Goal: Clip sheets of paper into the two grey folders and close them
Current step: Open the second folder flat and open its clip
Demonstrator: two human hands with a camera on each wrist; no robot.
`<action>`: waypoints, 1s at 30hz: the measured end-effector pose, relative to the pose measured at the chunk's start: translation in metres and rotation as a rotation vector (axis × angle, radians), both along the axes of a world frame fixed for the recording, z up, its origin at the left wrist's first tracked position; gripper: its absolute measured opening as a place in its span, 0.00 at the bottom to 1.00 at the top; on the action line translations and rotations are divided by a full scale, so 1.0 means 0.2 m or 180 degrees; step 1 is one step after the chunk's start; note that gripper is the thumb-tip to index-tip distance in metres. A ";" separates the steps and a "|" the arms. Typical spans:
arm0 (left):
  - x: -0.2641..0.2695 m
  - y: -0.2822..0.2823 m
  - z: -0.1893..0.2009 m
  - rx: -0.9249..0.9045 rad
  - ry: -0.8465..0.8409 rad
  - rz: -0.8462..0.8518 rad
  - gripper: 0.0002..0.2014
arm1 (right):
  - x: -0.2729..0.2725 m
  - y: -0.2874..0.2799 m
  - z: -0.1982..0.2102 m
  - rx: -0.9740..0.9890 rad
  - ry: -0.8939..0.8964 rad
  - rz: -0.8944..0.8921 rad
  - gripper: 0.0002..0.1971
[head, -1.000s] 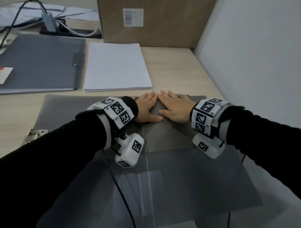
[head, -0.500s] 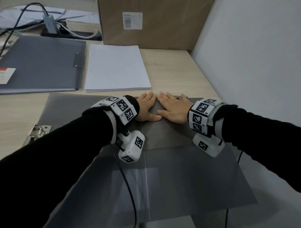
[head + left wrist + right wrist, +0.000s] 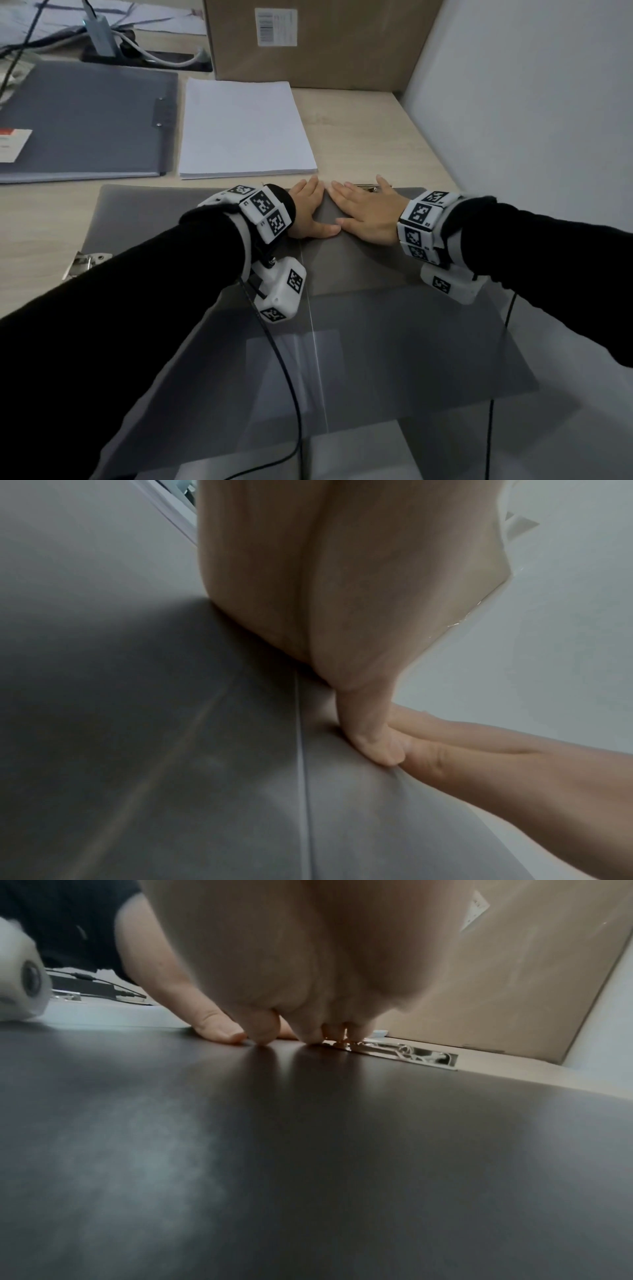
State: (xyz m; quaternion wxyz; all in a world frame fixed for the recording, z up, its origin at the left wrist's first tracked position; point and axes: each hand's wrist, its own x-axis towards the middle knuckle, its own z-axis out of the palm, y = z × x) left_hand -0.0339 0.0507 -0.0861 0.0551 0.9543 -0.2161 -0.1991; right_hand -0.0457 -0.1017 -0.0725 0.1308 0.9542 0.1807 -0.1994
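Pressing flat on the open dark grey plastic folder (image 3: 394, 335) at lower centre of the frame, the left hand (image 3: 308, 216) and right hand (image 3: 368, 216) lie with fingers straight, thumbs touching. Its metal spring clip (image 3: 407, 1053) sits just beyond the right fingertips. Farther up, the white paper stack (image 3: 243, 130) lies lengthwise away, nearer the left hand; the second matte grey folder (image 3: 85, 123), upper left, looks shut.

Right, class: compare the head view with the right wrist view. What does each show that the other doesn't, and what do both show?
Head only: the paper stack, the second folder at far left, both sleeves.
Right wrist only: a close look at the metal clip past the fingertips.
Both: left hand and right hand pressed flat on the near folder, and the box.
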 end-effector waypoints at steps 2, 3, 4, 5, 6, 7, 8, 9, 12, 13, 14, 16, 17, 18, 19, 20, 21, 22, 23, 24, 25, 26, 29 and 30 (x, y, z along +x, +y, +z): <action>0.00 0.00 0.00 -0.0009 -0.0001 0.0008 0.47 | 0.00 -0.02 0.01 0.0060 0.0024 0.0023 0.32; 0.00 0.00 -0.01 -0.0010 0.0003 0.0011 0.47 | 0.00 -0.02 0.02 0.0079 0.0022 0.0034 0.32; 0.00 0.01 -0.01 -0.0009 0.0005 0.0011 0.47 | 0.01 -0.03 0.02 0.0087 0.0013 0.0051 0.31; 0.01 0.01 -0.01 -0.0011 0.0008 0.0013 0.47 | 0.01 -0.03 0.03 0.0094 0.0012 0.0076 0.31; 0.01 0.01 -0.01 -0.0009 0.0015 0.0006 0.47 | 0.02 -0.02 0.03 0.0131 0.0019 0.0086 0.30; 0.01 0.01 -0.01 -0.0003 0.0019 -0.0005 0.47 | 0.03 -0.02 0.04 0.0226 0.0012 0.0069 0.30; 0.01 0.01 -0.01 0.0010 0.0016 -0.0013 0.48 | 0.05 -0.02 0.06 0.0383 -0.0034 0.0035 0.29; 0.02 0.01 -0.02 0.0028 0.0008 -0.0019 0.48 | 0.07 -0.03 0.08 0.0575 -0.0143 0.0004 0.27; 0.03 0.01 -0.02 0.0026 -0.0004 -0.0031 0.48 | 0.15 -0.03 0.16 0.1106 -0.0689 -0.0135 0.21; 0.03 0.01 -0.01 0.0017 -0.0012 -0.0029 0.48 | 0.17 -0.03 0.19 0.1231 -0.0838 -0.0199 0.19; 0.02 0.01 -0.01 0.0009 -0.0017 -0.0026 0.48 | 0.18 -0.03 0.21 0.1313 -0.0939 -0.0247 0.17; 0.02 0.01 -0.01 -0.0006 -0.0023 -0.0011 0.48 | 0.17 -0.04 0.22 0.1372 -0.1048 -0.0295 0.14; 0.02 0.01 -0.01 -0.0014 -0.0026 -0.0005 0.48 | 0.16 -0.06 0.23 0.1394 -0.1097 -0.0308 0.14; 0.02 0.01 -0.02 -0.0026 -0.0030 0.0000 0.48 | 0.15 -0.07 0.23 0.1420 -0.1162 -0.0326 0.13; 0.02 0.01 -0.02 -0.0046 -0.0033 0.0004 0.48 | 0.14 -0.09 0.23 0.1456 -0.1246 -0.0369 0.13; 0.02 0.01 -0.02 -0.0066 -0.0030 0.0008 0.48 | 0.13 -0.12 0.24 0.1494 -0.1341 -0.0442 0.13; 0.02 0.01 -0.02 -0.0078 -0.0025 0.0009 0.47 | 0.11 -0.16 0.24 0.1516 -0.1437 -0.0534 0.13; 0.02 0.01 -0.01 -0.0081 -0.0017 0.0007 0.47 | 0.10 -0.20 0.24 0.1508 -0.1522 -0.0621 0.14; 0.02 0.01 -0.01 -0.0078 -0.0008 0.0002 0.47 | 0.09 -0.25 0.24 0.1461 -0.1556 -0.0709 0.14; 0.02 0.01 -0.01 -0.0076 -0.0003 -0.0001 0.47 | 0.07 -0.29 0.23 0.1360 -0.1505 -0.0796 0.15; 0.02 0.01 -0.01 -0.0077 -0.0005 0.0000 0.47 | 0.06 -0.33 0.21 0.1186 -0.1340 -0.0893 0.17; 0.02 0.01 -0.01 -0.0079 -0.0011 0.0003 0.47 | 0.04 -0.36 0.19 0.0955 -0.1078 -0.0989 0.20; 0.02 0.00 -0.01 -0.0080 -0.0024 0.0009 0.47 | 0.02 -0.42 0.10 0.0517 -0.0259 -0.1128 0.32; 0.02 0.00 -0.01 -0.0081 -0.0017 0.0015 0.47 | 0.02 -0.42 0.09 0.0558 -0.0098 -0.1165 0.34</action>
